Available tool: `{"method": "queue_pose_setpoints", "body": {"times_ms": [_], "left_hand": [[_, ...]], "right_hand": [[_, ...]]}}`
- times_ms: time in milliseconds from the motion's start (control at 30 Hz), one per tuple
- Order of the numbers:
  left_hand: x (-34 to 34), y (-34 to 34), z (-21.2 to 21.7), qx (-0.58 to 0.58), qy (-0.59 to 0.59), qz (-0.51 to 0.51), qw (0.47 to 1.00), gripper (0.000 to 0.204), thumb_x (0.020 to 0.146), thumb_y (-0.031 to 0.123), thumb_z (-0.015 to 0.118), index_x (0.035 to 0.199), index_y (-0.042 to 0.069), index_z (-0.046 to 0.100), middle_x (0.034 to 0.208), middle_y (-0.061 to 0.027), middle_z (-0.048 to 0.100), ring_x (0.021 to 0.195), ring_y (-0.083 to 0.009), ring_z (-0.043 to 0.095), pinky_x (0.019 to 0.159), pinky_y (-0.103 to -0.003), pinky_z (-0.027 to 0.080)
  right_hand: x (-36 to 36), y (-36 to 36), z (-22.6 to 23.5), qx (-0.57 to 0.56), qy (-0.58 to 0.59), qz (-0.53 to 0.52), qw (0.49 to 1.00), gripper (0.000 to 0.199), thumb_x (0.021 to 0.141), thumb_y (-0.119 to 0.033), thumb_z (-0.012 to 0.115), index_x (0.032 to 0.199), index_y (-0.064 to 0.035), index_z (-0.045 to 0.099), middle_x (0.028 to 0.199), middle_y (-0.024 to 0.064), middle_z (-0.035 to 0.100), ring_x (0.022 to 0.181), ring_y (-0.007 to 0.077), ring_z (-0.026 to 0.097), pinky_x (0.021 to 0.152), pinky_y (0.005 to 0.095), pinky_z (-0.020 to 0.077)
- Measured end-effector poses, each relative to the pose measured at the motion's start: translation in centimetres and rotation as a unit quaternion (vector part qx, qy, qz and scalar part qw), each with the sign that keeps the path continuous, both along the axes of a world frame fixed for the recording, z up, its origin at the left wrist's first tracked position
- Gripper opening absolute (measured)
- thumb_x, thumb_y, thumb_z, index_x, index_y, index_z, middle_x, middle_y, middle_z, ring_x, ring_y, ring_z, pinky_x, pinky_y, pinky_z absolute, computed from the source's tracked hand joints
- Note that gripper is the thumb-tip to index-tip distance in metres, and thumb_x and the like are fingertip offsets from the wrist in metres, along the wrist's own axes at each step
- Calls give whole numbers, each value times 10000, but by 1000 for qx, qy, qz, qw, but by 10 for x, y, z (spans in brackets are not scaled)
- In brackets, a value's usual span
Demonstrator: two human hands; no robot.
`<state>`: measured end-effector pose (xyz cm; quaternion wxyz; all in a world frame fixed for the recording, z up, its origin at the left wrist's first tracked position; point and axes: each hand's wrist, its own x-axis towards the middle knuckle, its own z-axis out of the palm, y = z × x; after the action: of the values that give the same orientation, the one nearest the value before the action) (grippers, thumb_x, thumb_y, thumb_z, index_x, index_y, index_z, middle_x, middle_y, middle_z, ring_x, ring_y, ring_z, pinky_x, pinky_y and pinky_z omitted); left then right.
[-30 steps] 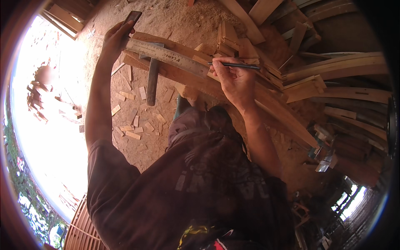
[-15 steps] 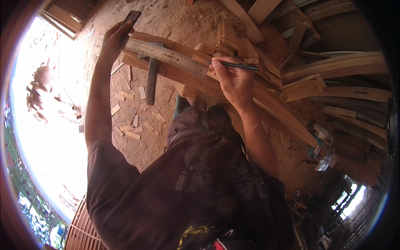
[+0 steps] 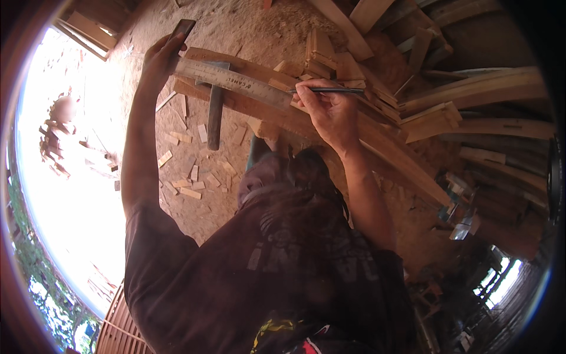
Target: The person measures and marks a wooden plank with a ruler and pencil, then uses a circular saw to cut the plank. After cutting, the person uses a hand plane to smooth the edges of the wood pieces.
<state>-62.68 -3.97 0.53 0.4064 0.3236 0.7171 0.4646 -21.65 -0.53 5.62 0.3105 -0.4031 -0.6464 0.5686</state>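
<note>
My left hand [image 3: 158,59] is closed around the dark stock of a try square [image 3: 242,84]. The square's pale, marked metal blade lies across a long wooden plank [image 3: 392,156] that slants down to the right. In my right hand [image 3: 335,118] a dark pencil [image 3: 336,90] is pinched between thumb and fingers. Its tip points left, close to the far edge of the blade's right end; whether it touches the wood I cannot tell. A hammer [image 3: 215,118] rests on the plank under or beside the blade, its dark handle hanging toward me.
Small wood offcuts [image 3: 190,192] litter the dirt floor on the left. Stacked wood blocks [image 3: 321,53] stand beyond the plank, and curved timbers [image 3: 483,88] are piled at the right. A person [image 3: 62,112] appears in the bright area far left. A slatted wooden piece [image 3: 121,324] is at lower left.
The pencil and my right hand have shifted very slightly left and toward me. My left hand keeps its hold on the try square, almost unmoved.
</note>
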Motion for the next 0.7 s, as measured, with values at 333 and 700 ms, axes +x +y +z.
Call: {"method": "queue_pose_setpoints", "body": {"times_ms": [333, 700], "left_hand": [[-26, -82, 1, 65, 114, -29, 991, 432, 1095, 220, 591, 1483, 33, 623, 1267, -36, 631, 930, -59, 534, 758, -227, 431], [268, -77, 71, 131, -58, -38, 989, 465, 1077, 255, 678, 1464, 20, 570, 996, -24, 665, 878, -77, 596, 714, -228, 462]], "right_hand": [[11, -13, 3, 17, 53, -7, 998, 316, 1128, -215, 596, 1363, -16, 665, 1070, 65, 754, 991, 138, 719, 870, 303, 594], [148, -114, 53, 150, -166, 53, 973, 293, 991, -294, 750, 1137, -41, 728, 917, 167, 753, 862, 393, 738, 794, 497, 562]]}}
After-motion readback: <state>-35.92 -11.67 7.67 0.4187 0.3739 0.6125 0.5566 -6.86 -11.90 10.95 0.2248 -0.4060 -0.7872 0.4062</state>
